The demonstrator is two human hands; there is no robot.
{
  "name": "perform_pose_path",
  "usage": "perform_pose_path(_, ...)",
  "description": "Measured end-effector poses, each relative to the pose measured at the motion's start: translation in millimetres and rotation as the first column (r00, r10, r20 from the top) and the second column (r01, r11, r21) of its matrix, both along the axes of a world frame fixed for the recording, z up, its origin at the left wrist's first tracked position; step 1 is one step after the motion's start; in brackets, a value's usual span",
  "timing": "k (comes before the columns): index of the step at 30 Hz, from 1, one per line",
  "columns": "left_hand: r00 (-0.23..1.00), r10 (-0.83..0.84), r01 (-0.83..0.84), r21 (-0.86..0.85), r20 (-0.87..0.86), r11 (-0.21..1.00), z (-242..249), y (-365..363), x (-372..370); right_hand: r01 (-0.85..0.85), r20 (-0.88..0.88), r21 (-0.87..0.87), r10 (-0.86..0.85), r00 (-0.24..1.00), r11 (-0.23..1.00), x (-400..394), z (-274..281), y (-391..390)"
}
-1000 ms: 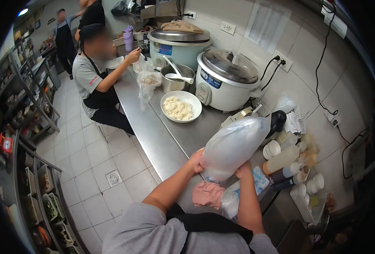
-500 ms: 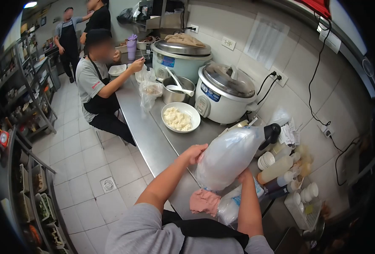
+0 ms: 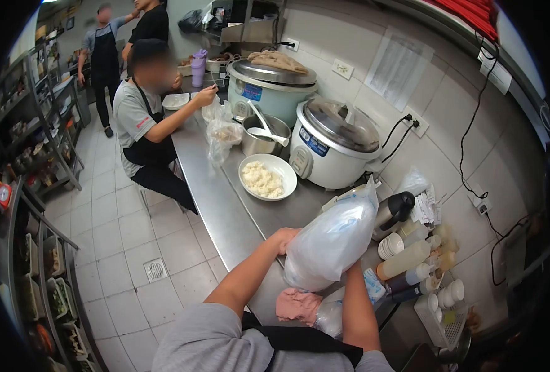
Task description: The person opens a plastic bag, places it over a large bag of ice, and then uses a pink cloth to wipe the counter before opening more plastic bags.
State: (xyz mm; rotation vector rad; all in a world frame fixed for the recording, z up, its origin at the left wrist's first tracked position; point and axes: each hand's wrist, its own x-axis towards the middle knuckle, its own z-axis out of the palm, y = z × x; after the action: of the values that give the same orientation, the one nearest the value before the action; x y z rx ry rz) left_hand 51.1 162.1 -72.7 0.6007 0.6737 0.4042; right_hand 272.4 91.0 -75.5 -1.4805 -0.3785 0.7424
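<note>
A large, filled translucent plastic bag (image 3: 331,239) stands above the steel table (image 3: 216,204), held between my two hands. My left hand (image 3: 283,240) presses its left side, the fingers partly behind it. At the bag's lower right, my right hand (image 3: 354,270) is mostly hidden by the plastic. Below the bag lie a crumpled pink cloth (image 3: 298,306) and another clear plastic package (image 3: 329,318). A white bowl of rice (image 3: 264,178) sits beyond my left hand.
Two rice cookers (image 3: 331,146) (image 3: 269,87) and a steel pot (image 3: 264,141) stand along the wall. Bottles (image 3: 405,259), a black-topped flask (image 3: 391,214) and a white basket (image 3: 439,322) are at right. A person (image 3: 145,118) sits at the table's left side; two people stand farther back.
The bag has moved slightly left and down, and its top now stands more upright, uncovering the flask. The view has shifted a little. A standing person's arm has moved.
</note>
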Motion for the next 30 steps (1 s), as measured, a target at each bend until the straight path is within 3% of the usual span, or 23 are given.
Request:
perform_pose_path(3, 0.975, 0.127, -0.116, -0.073, 0.180, 0.991, -44.2, 5.6, 6.0, -0.016, 0.039, 0.257, 0.006, 0.999, 0.966, 32.6, 43.7, -6.6)
perform_pose_path(5, 0.949, 0.178, -0.147, -0.136, 0.260, 0.980, -47.7, -3.1, 5.1, -0.094, 0.188, 0.317, 0.035, 0.981, 0.944, -14.3, 162.0, -38.7)
perform_pose_path(6, 0.934, 0.200, -0.156, -0.165, 0.297, 0.974, -47.2, -8.5, 6.1, -0.134, 0.253, 0.394, 0.033, 0.967, 0.909, -29.0, 196.5, -46.6)
perform_pose_path(7, 0.928, 0.243, -0.205, -0.158, 0.282, 0.966, -45.7, -15.4, 8.0, -0.209, 0.431, 0.367, 0.033, 0.902, 0.906, -44.0, 224.1, -51.9)
perform_pose_path(8, 0.919, 0.290, -0.258, -0.148, 0.266, 0.955, -44.0, -22.7, 8.8, -0.283, 0.593, 0.330, 0.035, 0.804, 0.901, -61.3, 245.4, -54.9)
perform_pose_path(10, 0.893, 0.360, -0.339, -0.123, 0.270, 0.933, -48.9, -31.3, 10.6, -0.238, 0.916, 0.023, 0.075, 0.395, 0.971, -107.4, 273.1, -57.4)
perform_pose_path(11, 0.881, 0.377, -0.360, -0.113, 0.287, 0.926, -56.1, -34.7, 14.1, -0.222, 0.983, -0.079, 0.113, 0.144, 0.972, -122.4, 277.4, -54.2)
perform_pose_path(12, 0.868, 0.391, -0.378, -0.102, 0.306, 0.920, -60.9, -37.5, 17.0, -0.194, 0.985, -0.148, 0.163, 0.062, 0.970, -127.0, 267.0, -43.3)
perform_pose_path(14, 0.854, 0.416, -0.391, -0.142, 0.313, 0.909, -54.5, -43.0, 15.9, 0.232, 0.924, -0.319, 0.356, -0.142, 0.919, -150.8, 247.3, -30.8)
perform_pose_path(17, 0.848, 0.399, -0.339, -0.223, 0.349, 0.914, -43.0, -44.7, 7.7, 0.263, 0.957, -0.121, 0.183, -0.226, 0.957, -147.6, 233.6, -26.1)
perform_pose_path(23, 0.843, 0.309, -0.192, -0.289, 0.440, 0.938, -53.8, -17.3, -11.4, -0.097, 0.982, 0.029, -0.046, -0.186, 0.995, -119.8, 227.2, -23.9)
perform_pose_path(27, 0.869, 0.181, -0.049, -0.284, 0.460, 0.958, -56.7, 12.5, -13.9, -0.453, 0.998, -0.023, -0.003, -0.056, 0.891, -108.7, 231.1, -26.3)
perform_pose_path(30, 0.919, 0.070, 0.040, -0.267, 0.388, 0.963, -32.6, 29.6, -22.5, -0.670, 0.995, -0.020, 0.084, 0.062, 0.742, -100.9, 232.4, -23.3)
